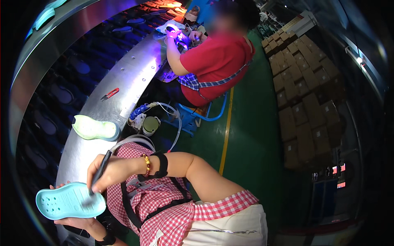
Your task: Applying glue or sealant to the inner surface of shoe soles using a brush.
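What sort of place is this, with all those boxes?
Probably a shoe factory. The left hand holds a turquoise shoe sole with small holes, another person in a red shirt sits at the same long, silver metal workbench, and brown cardboard boxes are stacked in big piles.

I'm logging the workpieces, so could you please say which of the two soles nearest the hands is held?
The turquoise sole with round holes, in the left hand; the yellow-green sole lies on the metal table.

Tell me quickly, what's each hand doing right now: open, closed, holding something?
Left hand: holding a light-blue shoe sole.
Right hand: closed around a dark-handled brush, its blurred tip at the sole.
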`<state>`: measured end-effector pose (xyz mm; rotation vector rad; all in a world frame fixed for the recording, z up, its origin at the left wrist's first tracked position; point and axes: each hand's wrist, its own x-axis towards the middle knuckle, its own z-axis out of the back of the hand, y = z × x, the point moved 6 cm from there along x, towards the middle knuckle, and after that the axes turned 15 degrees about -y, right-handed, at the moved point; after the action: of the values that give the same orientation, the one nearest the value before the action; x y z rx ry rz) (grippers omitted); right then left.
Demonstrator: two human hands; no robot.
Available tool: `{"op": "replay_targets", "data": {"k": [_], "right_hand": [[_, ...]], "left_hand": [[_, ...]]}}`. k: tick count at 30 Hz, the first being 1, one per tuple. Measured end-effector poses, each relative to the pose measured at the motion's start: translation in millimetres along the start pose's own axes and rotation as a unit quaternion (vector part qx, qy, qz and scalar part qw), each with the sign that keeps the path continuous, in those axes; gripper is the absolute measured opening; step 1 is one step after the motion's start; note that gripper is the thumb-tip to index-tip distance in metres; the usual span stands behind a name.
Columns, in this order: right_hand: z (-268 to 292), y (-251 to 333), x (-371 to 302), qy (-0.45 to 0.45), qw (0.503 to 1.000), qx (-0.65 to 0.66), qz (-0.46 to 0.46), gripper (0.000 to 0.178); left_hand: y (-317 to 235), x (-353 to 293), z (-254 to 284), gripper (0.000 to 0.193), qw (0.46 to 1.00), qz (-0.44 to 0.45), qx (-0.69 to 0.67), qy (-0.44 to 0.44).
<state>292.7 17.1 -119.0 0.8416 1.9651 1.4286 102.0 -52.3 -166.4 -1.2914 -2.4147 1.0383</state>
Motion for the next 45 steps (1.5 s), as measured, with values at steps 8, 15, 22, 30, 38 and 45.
{"op": "replay_targets", "data": {"k": [8, 15, 22, 30, 38, 45], "right_hand": [[-6.0, 1.4, -5.1, 0.073, 0.996, 0.050, -0.016, 0.017], [-10.4, 9.3, -5.0, 0.162, 0.977, -0.033, 0.133, 0.017], [-12.3, -26.9, 5.0, 0.017, 0.967, 0.225, -0.114, 0.018], [-29.1, -8.8, -4.5, 0.027, 0.998, 0.047, 0.025, 0.016], [-29.6, 7.0, -1.3, 0.086, 0.992, -0.025, 0.092, 0.016], [-24.2, 15.8, 9.9, 0.115, 0.992, 0.000, 0.054, 0.016]], "left_hand": [[-6.9, -6.8, -11.9, 0.095, 0.993, -0.025, 0.017, -0.118], [-6.1, -7.2, -14.0, 0.105, 0.994, 0.003, 0.001, -0.110], [-17.1, -21.0, -14.7, 0.063, 0.972, 0.017, -0.105, -0.212], [14.5, -44.5, -47.6, 0.060, 0.966, 0.166, -0.196, -0.001], [11.8, -34.3, -41.1, 0.058, 0.983, 0.122, -0.130, -0.045], [2.1, -27.7, -34.9, 0.049, 0.987, 0.084, -0.133, -0.040]]}}
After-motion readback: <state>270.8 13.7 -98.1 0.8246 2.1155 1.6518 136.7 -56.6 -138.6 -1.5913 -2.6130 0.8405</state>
